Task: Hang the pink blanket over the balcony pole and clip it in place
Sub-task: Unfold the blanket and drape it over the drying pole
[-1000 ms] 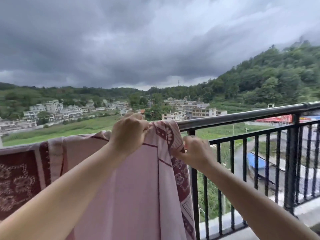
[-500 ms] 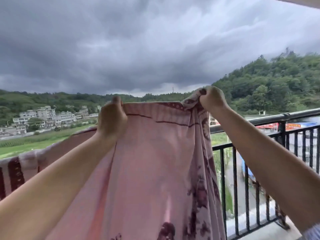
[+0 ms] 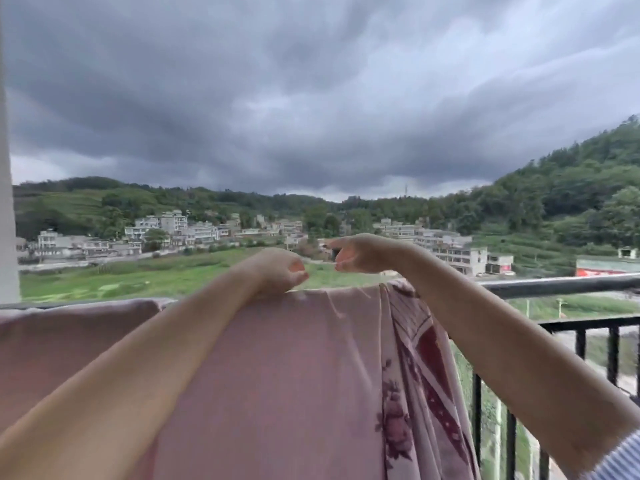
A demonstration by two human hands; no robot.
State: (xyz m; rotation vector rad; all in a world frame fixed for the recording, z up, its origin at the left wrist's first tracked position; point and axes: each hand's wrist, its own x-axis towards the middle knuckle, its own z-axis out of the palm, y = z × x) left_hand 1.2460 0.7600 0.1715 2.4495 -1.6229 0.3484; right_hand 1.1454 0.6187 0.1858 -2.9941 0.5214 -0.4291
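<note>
Both bare hands reach out past the top of the rail. On the left, the left hand (image 3: 280, 268) is curled loosely with its fingertips bunched and its heel resting on the top fold of the pink cotton blanket (image 3: 277, 375); nothing is visibly pinched between its fingers. Just beside it, apart by a small gap, the right hand (image 3: 363, 252) hovers above the fold with its fingers bent and slightly spread, thumb under the forefinger, and it grips nothing that can be seen. Its forearm crosses over the blanket's right edge, and a blue-and-white striped sleeve (image 3: 616, 459) shows at the lower right corner.

That blanket lies draped over the dark round metal balcony pole (image 3: 554, 284), hanging down on the near side. Its middle is plain pink, and its right border carries a dark red floral and banded pattern. To the left the cloth spreads on along the pole.

Under the pole, black upright railing bars (image 3: 613, 348) stand at the right. Beyond lie a green field (image 3: 138, 275), pale village houses (image 3: 166, 226), wooded hills (image 3: 571, 188) and heavy grey clouds (image 3: 311, 98).
</note>
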